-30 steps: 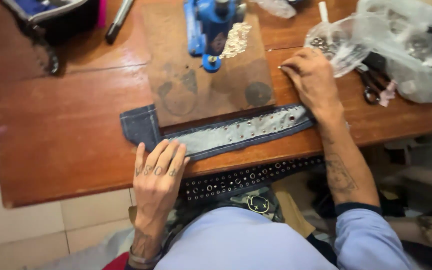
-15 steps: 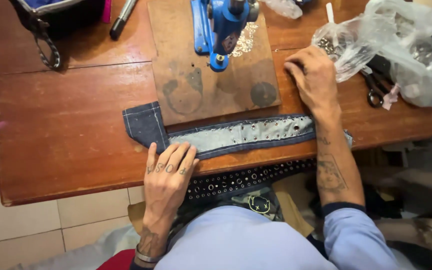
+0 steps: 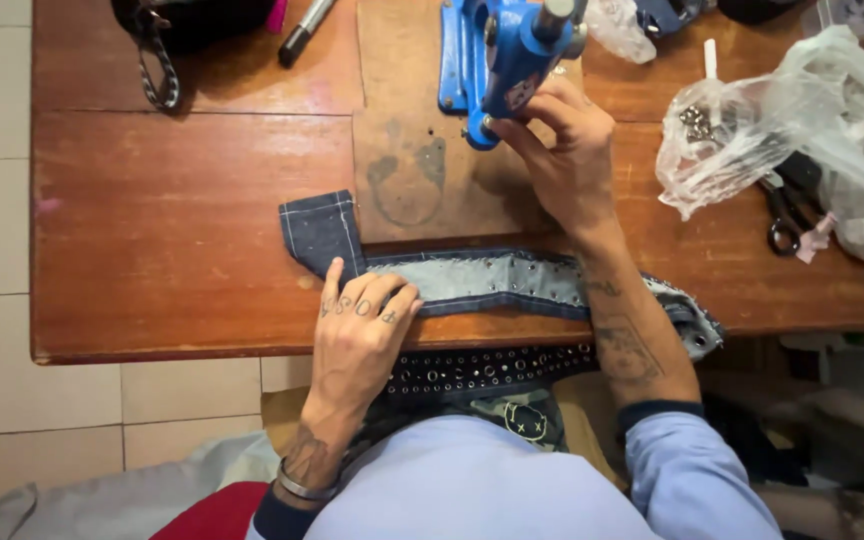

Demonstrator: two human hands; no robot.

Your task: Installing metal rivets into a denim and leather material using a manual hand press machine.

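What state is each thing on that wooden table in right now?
Denim strip: flat along the table edge, studded, left end folded up.
Left hand: flat, pressing on the strip.
Right hand: fingers at the head of the blue press.
Plastic bag: open, crumpled, metal bits inside.
Scissors: lying partly under the bag.
Marker: lying capped.

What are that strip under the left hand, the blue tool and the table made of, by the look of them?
The strip looks like denim: blue woven cloth with pale stitching and small shiny studs, probably metal. The blue press at the right hand seems to be painted metal, glossy and rigid. The table looks like varnished reddish wood, with visible grain and plank seams. The left hand lies flat on the strip.
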